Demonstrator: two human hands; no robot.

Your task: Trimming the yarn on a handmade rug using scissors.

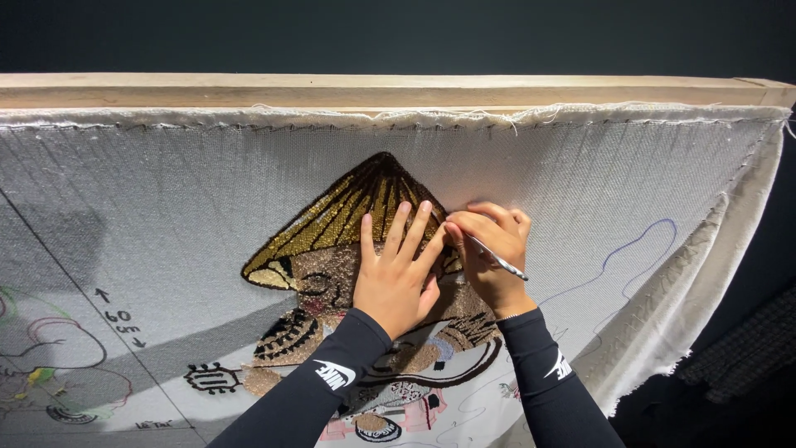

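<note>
A white mesh cloth (166,199) is stretched on a wooden frame (373,90). At its middle is a beaded picture of a figure in a gold and brown conical hat (348,207). My left hand (396,274) lies flat on the beadwork just below the hat, fingers spread. My right hand (491,253) sits beside it at the hat's right edge, pinching a thin silver needle tool (497,259) whose free end points down and right. Both arms wear black sleeves.
Pen outlines and an arrow mark cover the cloth's left part (75,332). A blue drawn line (638,245) curves at the right. Loose cloth (705,274) hangs off the right edge. Dark wall behind.
</note>
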